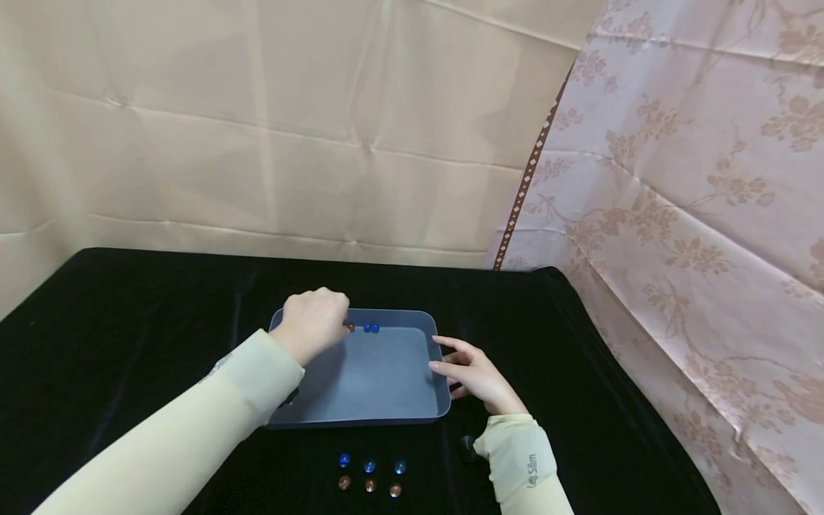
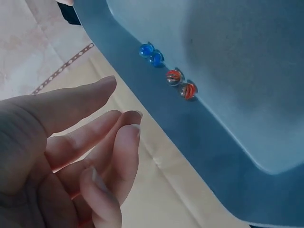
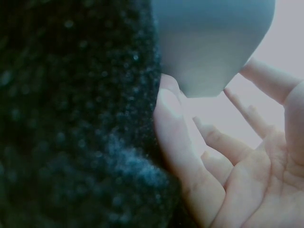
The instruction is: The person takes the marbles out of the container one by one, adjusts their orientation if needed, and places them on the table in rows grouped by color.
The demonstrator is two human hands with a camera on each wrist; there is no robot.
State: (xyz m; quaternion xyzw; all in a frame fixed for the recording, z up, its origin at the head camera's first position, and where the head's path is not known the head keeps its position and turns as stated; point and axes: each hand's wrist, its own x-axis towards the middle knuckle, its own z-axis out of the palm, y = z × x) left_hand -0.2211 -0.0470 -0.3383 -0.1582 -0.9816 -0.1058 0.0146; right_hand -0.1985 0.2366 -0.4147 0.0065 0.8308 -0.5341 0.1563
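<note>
Site: a curtained-off corner; home or studio, I cannot tell. Straight ahead of me hangs a cream sheet (image 1: 290, 129), crossed by fold creases. On my right, a pale pink curtain (image 1: 695, 179) printed with tan flowers; a brown band (image 1: 533, 161) with light diamonds runs down its edge beside the sheet. The table (image 1: 129, 307) before me is covered in black, far corners rounded; fuzzy nap shows close up in my right-wrist view.

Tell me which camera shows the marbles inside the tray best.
The left wrist view: four marbles appear large, orange and blue distinct. The head view shows them tiny, the orange ones hard to count beside the left hand; the right wrist view shows none.
</note>
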